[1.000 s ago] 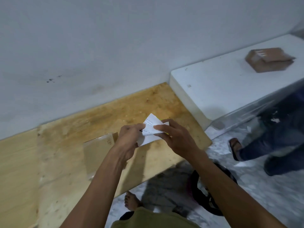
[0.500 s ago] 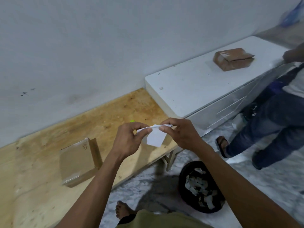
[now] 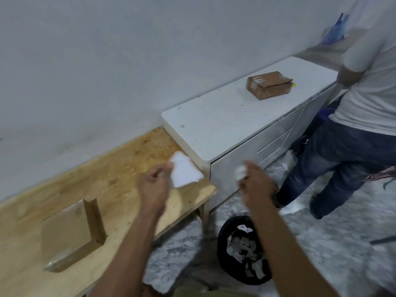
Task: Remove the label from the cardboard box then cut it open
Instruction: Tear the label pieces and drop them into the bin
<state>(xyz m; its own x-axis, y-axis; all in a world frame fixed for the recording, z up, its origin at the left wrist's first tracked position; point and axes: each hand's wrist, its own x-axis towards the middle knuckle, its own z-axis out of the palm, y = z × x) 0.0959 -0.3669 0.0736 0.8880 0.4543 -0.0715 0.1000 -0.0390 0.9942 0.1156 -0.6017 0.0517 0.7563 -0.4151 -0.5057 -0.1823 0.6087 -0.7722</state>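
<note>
Left hand (image 3: 153,185) pinches a flat white piece of label (image 3: 183,170) by its near edge, held up over the right end of the wooden worktop (image 3: 120,179). Right hand (image 3: 256,185) is curled round a smaller crumpled white scrap (image 3: 240,173), out past the worktop edge and above the floor. The two hands are well apart, each with its own piece, which reads as a label torn in two; motion blur hides the exact finger positions. Directly below and ahead of the right hand stands a black waste bin (image 3: 222,243) on the floor, already holding many white paper scraps, so the right hand's position looks chosen for a drop into it, with the left piece likely bound for the same place. The cardboard box (image 3: 68,234) lies flat on the worktop to the left, near the front edge, well apart from both hands; its top face looks bare brown with a small print mark, so the label step appears done and the cutting not yet begun. No cutter is visible in this view. A second cardboard box (image 3: 269,84) sits on the white drawer cabinet (image 3: 214,125) further right, beside a second person (image 3: 364,103) who stands at that cabinet. Risk: loose paper may miss the bin.
</note>
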